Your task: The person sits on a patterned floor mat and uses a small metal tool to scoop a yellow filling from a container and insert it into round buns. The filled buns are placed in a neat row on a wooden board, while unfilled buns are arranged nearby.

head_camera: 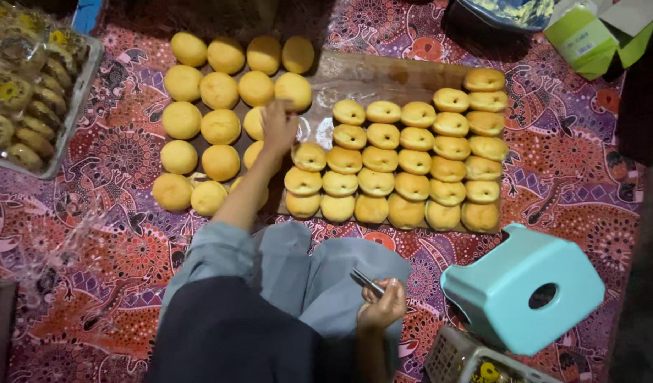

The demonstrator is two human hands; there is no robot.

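Note:
My left hand (278,128) reaches forward over the yellow round buns (220,126) laid in rows on the left, its fingers resting on a bun in the right-hand column of that group; whether it grips the bun is unclear. To the right, several split buns (414,162) with a slit in the top lie in rows on a wooden board (383,78). My right hand (383,305) rests near my knee and holds a thin metal tool (367,281), likely a knife or tongs.
A tray of wrapped pastries (28,85) sits at the far left. A turquoise plastic stool (523,287) lies tipped at the right, with a plastic basket (468,358) below it. A green carton (585,39) stands at the top right. A patterned red cloth (121,234) covers the floor.

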